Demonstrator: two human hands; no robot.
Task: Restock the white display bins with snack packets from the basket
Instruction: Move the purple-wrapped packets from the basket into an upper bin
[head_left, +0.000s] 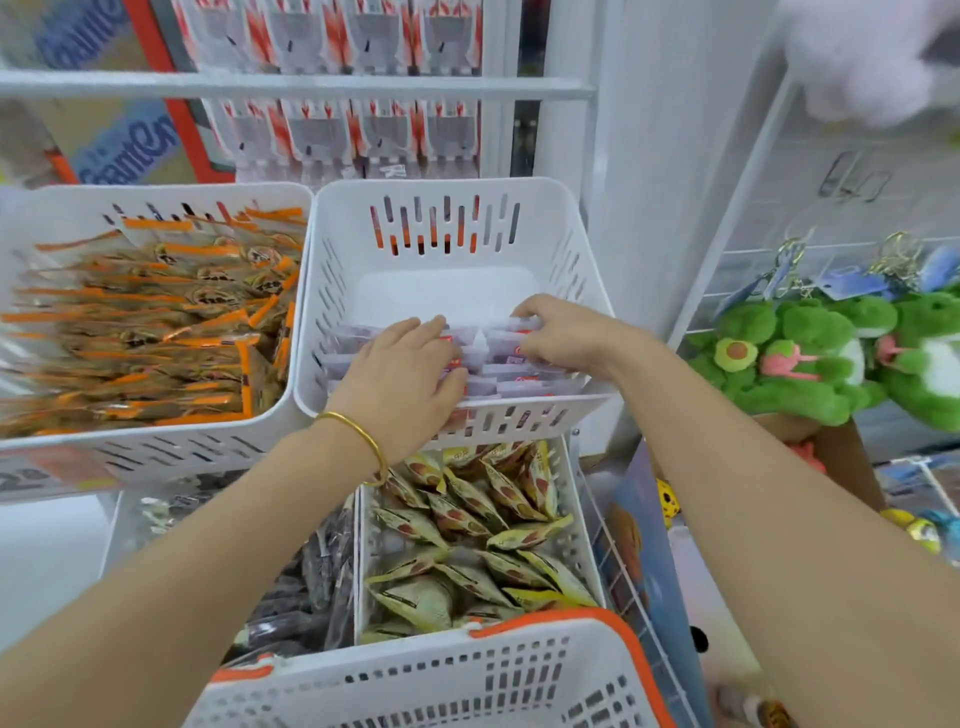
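Tidying rows inside the white display bin (441, 189) at 12 o'clock. Pressing flat-fingered with the left hand (400, 364) on the pale snack packets (519, 370); gripping their tops with the curled right hand (561, 332), likely to keep them upright. At 6 o'clock, the orange-rimmed basket (467, 670).

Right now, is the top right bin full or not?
Part full. Packets fill only the front of the bin; behind them it is bare.
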